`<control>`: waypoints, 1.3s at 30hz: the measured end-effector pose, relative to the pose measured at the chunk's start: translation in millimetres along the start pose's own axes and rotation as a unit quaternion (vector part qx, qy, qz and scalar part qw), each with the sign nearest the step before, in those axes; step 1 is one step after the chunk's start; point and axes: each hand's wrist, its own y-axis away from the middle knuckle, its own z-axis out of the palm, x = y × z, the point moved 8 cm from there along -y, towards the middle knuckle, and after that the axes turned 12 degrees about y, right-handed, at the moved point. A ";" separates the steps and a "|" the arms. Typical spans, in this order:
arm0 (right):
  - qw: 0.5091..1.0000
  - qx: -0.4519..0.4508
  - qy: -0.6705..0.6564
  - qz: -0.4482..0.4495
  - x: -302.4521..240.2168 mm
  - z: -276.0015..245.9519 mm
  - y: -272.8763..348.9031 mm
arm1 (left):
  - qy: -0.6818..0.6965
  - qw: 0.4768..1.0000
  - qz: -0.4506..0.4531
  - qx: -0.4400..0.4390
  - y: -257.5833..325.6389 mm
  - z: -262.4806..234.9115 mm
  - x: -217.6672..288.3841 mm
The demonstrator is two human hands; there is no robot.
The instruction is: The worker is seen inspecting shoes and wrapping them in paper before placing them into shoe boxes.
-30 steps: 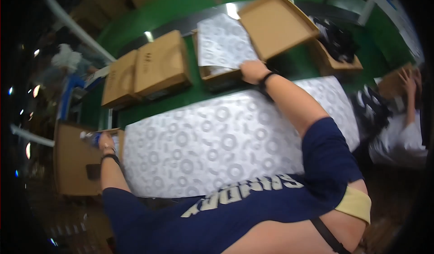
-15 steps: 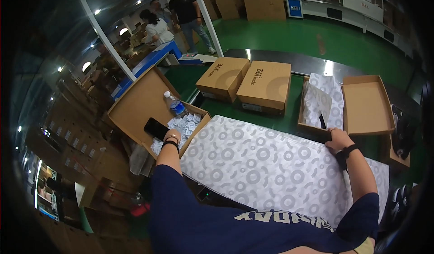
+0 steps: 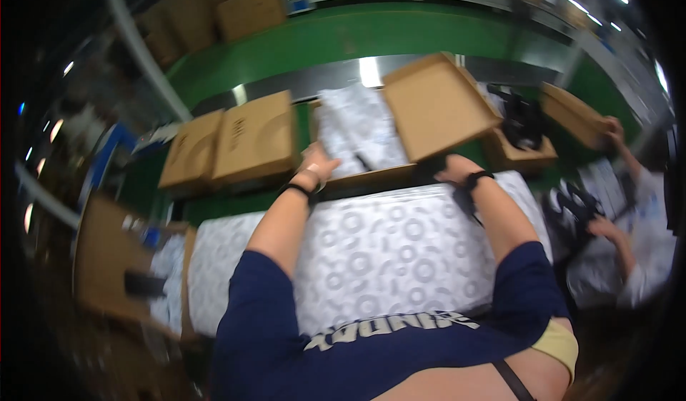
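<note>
Left hand (image 3: 318, 165), right hand (image 3: 457, 169) apart, grips unclear, beside open box (image 3: 373, 177); closed boxes (image 3: 254, 138) left; lid (image 3: 439, 108), black shoes (image 3: 523, 121) right; patterned paper (image 3: 389, 258) near.

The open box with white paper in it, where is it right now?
In the head view, the open box sits just above centre, right of two closed boxes, with the left hand at its near left corner.

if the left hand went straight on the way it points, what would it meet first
Probably the white wrapping paper in the open shoebox, just ahead of the left hand; blur hides whether they touch.
</note>
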 end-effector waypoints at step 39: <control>0.813 0.536 -0.225 0.031 9.0 -98.6 32.4 | -0.381 0.921 -0.054 0.063 -20.0 37.1 -40.4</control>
